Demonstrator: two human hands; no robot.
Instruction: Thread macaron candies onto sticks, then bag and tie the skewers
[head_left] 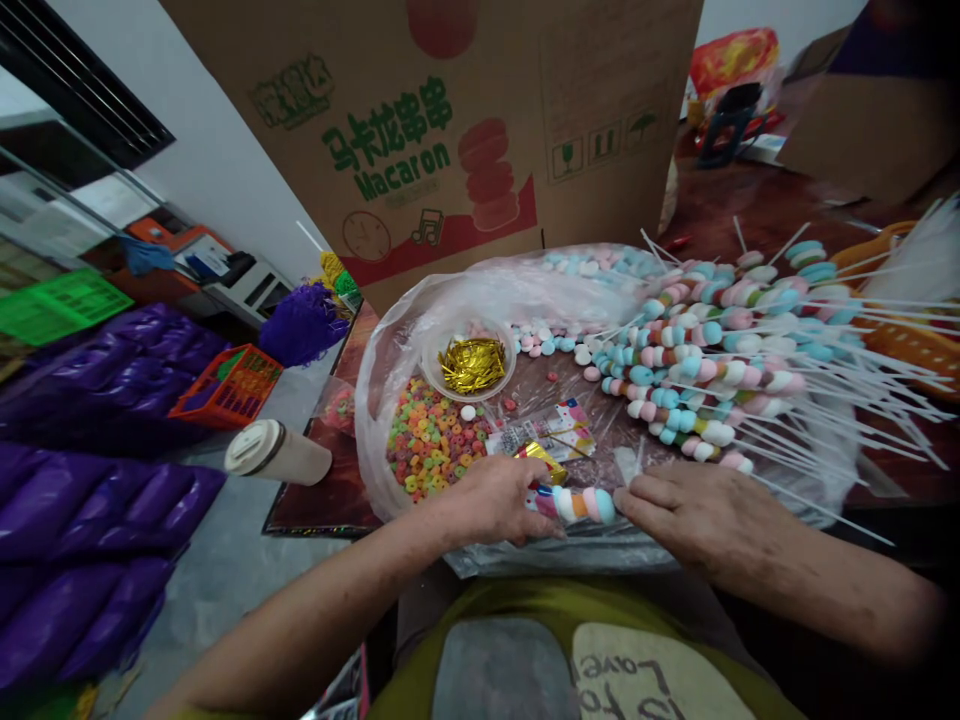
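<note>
Head view shows our two hands meeting over a candy skewer point(581, 503), a short row of pink, orange, white and blue sweets lying at the near edge of the clear plastic sheet point(390, 370). We take the small bowl of gold twist ties point(472, 362) as our landmark; the skewer lies nearer to us than the bowl and a little to its right.

Our left hand point(491, 497) is curled closed on the skewer's left end, its fingers wrapped over the sweets there. Our right hand point(694, 515) lies flat with fingers close together, its fingertips touching the blue sweet at the skewer's right end; we cannot tell whether it pinches the stick itself.

Just in front of the bowl, toward us, lies a heap of small coloured ring sweets point(431, 440). Between the bowl and our hands sit printed clear wrappers point(547, 430) and a gold foil piece point(536, 455). Right of the bowl spreads a big pile of finished skewers point(720, 360), their white sticks fanning out to the right. Behind the bowl stands a cardboard box point(435, 130) printed "Macaron". Left of the bowl, off the sheet, a beige tumbler point(276, 452) lies on its side, with an orange basket point(227, 385) and purple bags point(82, 500) beyond it.
</note>
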